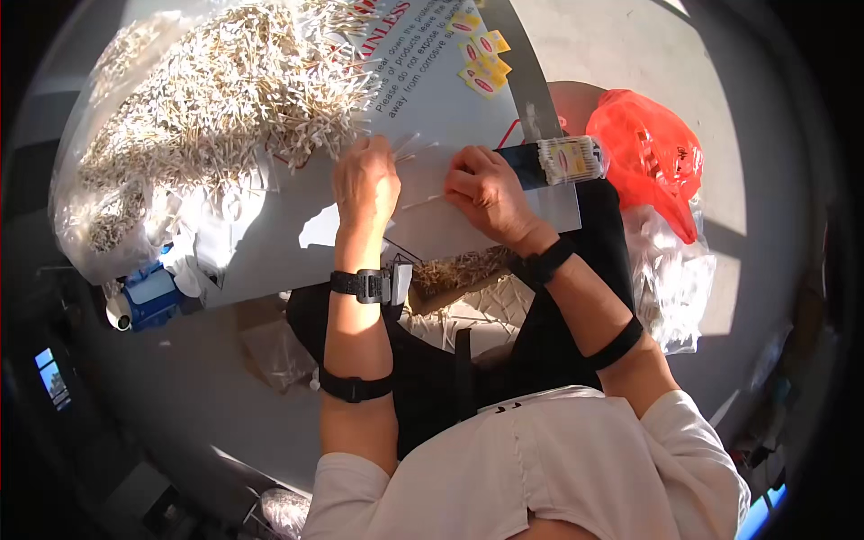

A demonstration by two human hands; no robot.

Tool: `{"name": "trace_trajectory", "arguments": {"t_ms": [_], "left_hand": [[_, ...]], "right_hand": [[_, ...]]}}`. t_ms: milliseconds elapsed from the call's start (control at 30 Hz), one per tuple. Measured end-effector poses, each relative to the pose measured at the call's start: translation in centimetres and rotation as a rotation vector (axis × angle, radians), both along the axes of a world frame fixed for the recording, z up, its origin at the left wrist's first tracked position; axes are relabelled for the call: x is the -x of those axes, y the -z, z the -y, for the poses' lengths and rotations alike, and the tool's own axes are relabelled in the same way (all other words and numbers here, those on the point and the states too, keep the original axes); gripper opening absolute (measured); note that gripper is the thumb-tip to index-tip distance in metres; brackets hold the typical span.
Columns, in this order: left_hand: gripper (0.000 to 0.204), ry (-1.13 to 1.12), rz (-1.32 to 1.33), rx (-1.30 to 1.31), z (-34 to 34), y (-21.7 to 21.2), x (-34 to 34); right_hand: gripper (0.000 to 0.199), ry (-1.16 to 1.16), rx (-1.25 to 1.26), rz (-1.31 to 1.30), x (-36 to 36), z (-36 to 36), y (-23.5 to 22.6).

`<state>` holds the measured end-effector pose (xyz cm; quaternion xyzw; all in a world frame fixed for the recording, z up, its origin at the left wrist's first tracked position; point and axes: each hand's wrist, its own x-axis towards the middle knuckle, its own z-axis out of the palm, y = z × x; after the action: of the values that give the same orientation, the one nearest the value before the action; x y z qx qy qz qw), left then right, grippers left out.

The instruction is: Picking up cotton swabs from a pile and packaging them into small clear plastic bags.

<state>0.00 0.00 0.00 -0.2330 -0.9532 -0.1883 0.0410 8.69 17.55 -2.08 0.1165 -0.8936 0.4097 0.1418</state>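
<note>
A large heap of loose cotton swabs covers the far left of the table. At its right edge my left hand is closed, its fingertips bent down toward the tabletop; what they hold, if anything, is hidden. Several loose swabs lie just right of it. My right hand is closed in a pinch, with a thin white swab reaching out from its fingertips toward the left. Beyond that hand, at the table's right edge, lies a clear pack of cotton swabs with a yellow label, beside a dark flat object.
Small yellow labels are scattered on the printed tabletop. A red plastic bag and a clear bag of white items stand to the right. Below the table's near edge is an open box of swabs. A blue-and-white container sits left.
</note>
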Motion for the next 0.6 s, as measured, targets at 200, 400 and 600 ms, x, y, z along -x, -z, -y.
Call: {"name": "trace_trajectory", "arguments": {"t_ms": [200,400,600], "left_hand": [[0.007,-0.046,0.078,-0.230,-0.9,1.1,-2.5],[0.007,-0.033,0.044,-0.142,-0.5,0.2,-0.7],[0.019,-0.444,0.099,-0.335,0.9,0.8,-0.5]], "right_hand": [[0.011,-0.029,0.002,-0.031,-0.7,-0.1,-0.1],[0.012,-0.025,0.043,-0.033,-0.8,-0.1,0.1],[0.016,0.026,0.091,-0.028,-0.9,0.4,0.3]]}}
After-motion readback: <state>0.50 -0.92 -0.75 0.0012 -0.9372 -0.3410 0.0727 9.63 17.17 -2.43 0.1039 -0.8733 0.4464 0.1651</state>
